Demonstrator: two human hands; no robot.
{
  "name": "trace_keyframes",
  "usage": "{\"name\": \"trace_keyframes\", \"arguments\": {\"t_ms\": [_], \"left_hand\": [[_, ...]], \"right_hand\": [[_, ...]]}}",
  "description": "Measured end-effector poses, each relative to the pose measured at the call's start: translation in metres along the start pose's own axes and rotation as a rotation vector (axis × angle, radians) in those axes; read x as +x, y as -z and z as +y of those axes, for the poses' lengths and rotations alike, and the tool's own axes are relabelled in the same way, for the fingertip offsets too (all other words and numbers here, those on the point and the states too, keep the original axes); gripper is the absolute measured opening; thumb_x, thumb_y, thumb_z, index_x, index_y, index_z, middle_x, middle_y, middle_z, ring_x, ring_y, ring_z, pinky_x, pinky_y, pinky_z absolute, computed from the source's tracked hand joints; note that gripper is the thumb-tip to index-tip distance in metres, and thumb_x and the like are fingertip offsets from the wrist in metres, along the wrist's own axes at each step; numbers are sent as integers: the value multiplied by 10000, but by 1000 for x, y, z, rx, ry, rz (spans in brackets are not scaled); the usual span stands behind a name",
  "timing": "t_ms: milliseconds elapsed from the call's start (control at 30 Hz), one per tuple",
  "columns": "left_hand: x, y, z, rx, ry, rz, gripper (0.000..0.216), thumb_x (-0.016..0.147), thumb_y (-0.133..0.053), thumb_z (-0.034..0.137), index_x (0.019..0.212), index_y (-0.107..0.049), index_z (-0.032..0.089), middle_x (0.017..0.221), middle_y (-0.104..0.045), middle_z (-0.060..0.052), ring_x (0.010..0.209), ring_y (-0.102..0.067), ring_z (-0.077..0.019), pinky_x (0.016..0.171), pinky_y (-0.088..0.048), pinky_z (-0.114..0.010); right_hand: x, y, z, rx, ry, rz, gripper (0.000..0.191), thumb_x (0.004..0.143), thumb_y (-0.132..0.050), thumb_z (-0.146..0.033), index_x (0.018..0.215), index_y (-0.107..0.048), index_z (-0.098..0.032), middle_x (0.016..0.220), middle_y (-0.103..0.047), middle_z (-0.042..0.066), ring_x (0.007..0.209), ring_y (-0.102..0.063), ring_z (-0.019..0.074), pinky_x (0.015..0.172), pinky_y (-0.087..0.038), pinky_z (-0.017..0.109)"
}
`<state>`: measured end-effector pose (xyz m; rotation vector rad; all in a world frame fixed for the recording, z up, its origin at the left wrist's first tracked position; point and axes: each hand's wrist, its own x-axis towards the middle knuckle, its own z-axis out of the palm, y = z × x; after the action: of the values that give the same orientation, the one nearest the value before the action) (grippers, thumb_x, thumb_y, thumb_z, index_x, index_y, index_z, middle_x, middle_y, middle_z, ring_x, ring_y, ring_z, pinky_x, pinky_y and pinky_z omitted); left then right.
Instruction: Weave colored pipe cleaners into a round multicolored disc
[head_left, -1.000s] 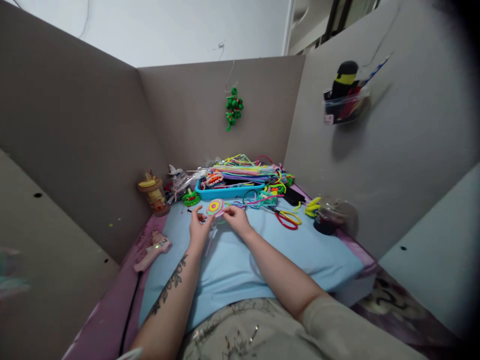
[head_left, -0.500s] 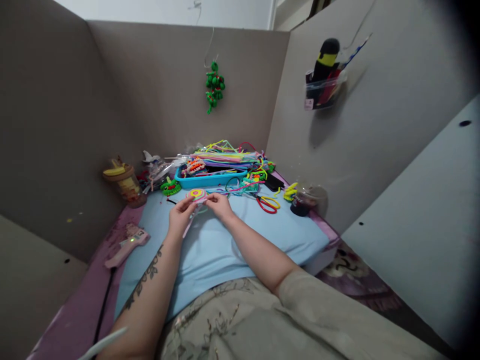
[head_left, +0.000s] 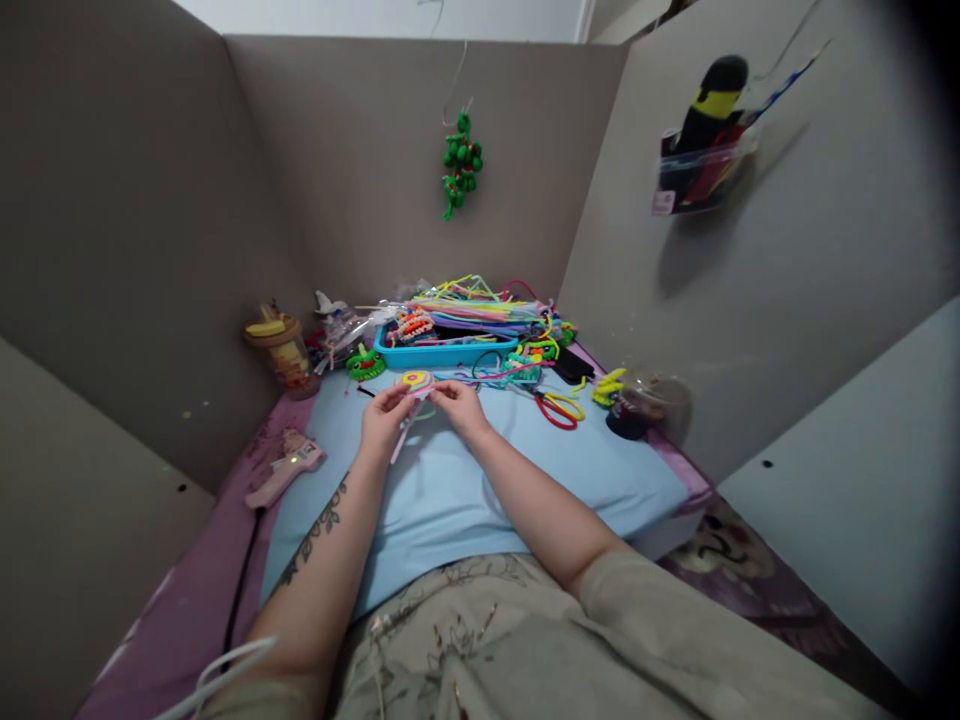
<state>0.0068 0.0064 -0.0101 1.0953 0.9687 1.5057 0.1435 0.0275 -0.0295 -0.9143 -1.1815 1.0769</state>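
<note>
Over the blue cloth, both hands meet at a small round coil of pink, yellow and white pipe cleaner, which looks like a spiral disc. My left hand pinches its left edge between thumb and fingers. At the lower right edge, my right hand is closed with fingertips pressed together on the coil or its loose end. A pale pink strip hangs down below the coil beside my left hand. Exactly what sits under the right fingertips is hidden.
Behind the hands stands a blue tray heaped with colourful pipe cleaners. Red-and-yellow-handled scissors lie to the right, near a dark cup. A pink glue gun and a lidded brown cup are at left. Grey partitions enclose the table.
The whole view has shifted, so everything appears further right. Both hands keep their hold on the coil, with little change in grip.
</note>
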Motion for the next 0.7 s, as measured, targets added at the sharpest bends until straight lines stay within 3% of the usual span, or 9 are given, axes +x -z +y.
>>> {"name": "trace_keyframes", "arguments": {"t_ms": [367,700], "left_hand": [[-4,-4,-5,-55,-71,41,403,505,-786,274,853,-649,123,730,-676,-49,671,-624,-147,694,-483,-290],[-2,-3,-10,-39,-58,2,427,519,-779,305,879,-641,121,771,-681,-69,703,-642,-170,716,-496,-319]], "right_hand": [[-9,-13,-3,18,99,153,312,612,-680,-388,778,-516,-181,658,-561,-20,584,-522,109,568,-432,233],[-7,-11,-1,75,37,184,285,604,-678,-401,750,-595,-171,662,-608,8,600,-548,132,573,-456,258]]}}
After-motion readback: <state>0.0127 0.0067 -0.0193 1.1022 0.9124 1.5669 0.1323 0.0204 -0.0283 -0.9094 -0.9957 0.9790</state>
